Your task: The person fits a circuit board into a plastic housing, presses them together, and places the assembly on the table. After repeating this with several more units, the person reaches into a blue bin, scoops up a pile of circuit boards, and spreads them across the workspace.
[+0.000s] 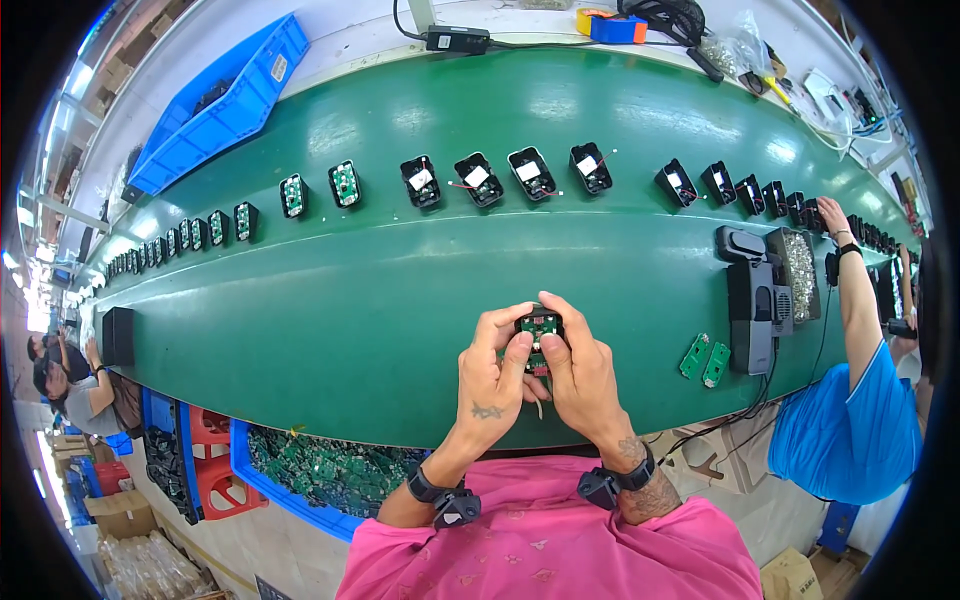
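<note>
A black plastic housing with a green circuit board (541, 325) in its mouth is between my two hands, above the near part of the green table. My left hand (488, 378) grips its left side, thumb pressed on the board. From the right, my right hand (588, 378) holds it the same way, its thumb also on the board. The fingers hide most of the housing's sides. A thin wire end hangs below the hands. To the right of them, two loose green circuit boards (704, 361) lie on the table.
Black housings (532, 173) stand in a long row across the table (430, 270); those at left carry green boards. A blue crate (225, 105) stands far left, and a blue bin of boards (330, 470) near left. Co-workers sit at both sides; one's arm (855, 290) reaches the row.
</note>
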### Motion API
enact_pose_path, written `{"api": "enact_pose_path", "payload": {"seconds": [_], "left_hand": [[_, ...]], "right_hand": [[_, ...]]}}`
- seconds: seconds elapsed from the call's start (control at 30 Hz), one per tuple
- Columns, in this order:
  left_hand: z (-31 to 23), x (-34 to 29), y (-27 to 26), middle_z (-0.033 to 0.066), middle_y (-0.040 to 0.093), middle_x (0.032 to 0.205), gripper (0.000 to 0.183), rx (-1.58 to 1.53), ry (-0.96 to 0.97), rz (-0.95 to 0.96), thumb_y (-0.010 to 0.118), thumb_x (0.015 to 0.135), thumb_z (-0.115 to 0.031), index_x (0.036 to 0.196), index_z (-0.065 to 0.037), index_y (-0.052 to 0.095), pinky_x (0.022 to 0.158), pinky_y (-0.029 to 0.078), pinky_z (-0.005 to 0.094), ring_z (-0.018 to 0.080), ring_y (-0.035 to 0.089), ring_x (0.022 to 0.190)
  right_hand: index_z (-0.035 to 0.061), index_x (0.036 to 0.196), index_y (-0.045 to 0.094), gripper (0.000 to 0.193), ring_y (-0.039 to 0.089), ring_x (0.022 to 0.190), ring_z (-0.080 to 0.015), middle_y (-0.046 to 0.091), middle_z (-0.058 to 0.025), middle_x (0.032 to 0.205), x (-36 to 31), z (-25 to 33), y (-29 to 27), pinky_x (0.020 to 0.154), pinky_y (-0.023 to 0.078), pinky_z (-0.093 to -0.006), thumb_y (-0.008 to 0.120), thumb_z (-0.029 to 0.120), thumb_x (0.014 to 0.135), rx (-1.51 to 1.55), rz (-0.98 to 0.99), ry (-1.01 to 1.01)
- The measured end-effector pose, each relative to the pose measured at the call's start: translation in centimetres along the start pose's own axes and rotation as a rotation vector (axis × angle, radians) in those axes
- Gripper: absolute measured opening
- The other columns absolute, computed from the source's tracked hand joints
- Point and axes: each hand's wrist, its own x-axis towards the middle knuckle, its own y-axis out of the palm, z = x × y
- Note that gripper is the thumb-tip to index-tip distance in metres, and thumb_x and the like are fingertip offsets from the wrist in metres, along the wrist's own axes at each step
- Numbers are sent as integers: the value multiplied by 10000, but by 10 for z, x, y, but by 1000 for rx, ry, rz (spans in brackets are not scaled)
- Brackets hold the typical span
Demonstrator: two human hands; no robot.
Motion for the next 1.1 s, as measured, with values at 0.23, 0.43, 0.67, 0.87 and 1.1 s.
{"api": "enact_pose_path", "payload": {"seconds": [0.23, 0.43, 0.67, 0.87, 1.1], "left_hand": [[0, 1, 3, 182, 676, 1084, 297, -16, 45, -14, 524, 1024, -117, 1299, -7, 498, 492, 535, 257, 152, 676, 600], [16, -4, 6, 182, 689, 1074, 254, 291, 473, -173, 573, 1016, -160, 1235, -34, 550, 569, 545, 298, 199, 689, 670], [1, 10, -19, 169, 711, 971, 219, 434, 511, -327, 576, 1001, -106, 1209, -40, 561, 561, 546, 306, 229, 693, 668], [-31, 30, -88, 169, 694, 889, 183, -327, 42, -456, 513, 1040, -161, 1193, -71, 472, 317, 388, 211, 102, 542, 424], [-62, -3, -92, 228, 673, 1038, 334, -282, 189, -281, 412, 1076, -312, 1316, -81, 438, 390, 473, 227, 144, 600, 512]], "right_hand": [[43, 1353, 514, 343, 698, 752, -339, 680, -200, 952, 4, 3, -5, 660, 539, -382, 514, 111, 1016, 7, 15, 20], [34, 1327, 529, 342, 688, 766, -283, 681, -168, 966, -7, 4, 6, 666, 541, -359, 553, 77, 988, 65, -83, -137], [24, 1261, 578, 292, 710, 793, -313, 696, -197, 963, 30, 22, 30, 685, 551, -375, 561, 60, 971, 166, 11, -11], [27, 1349, 526, 468, 609, 1067, -327, 661, -193, 1119, 116, 24, 43, 894, 483, -417, 631, 189, 923, -407, 228, -352], [56, 1427, 445, 724, 421, 1299, -375, 510, -147, 1362, 218, -8, 93, 1090, 302, -567, 673, 53, 740, -992, 243, -605]]}}
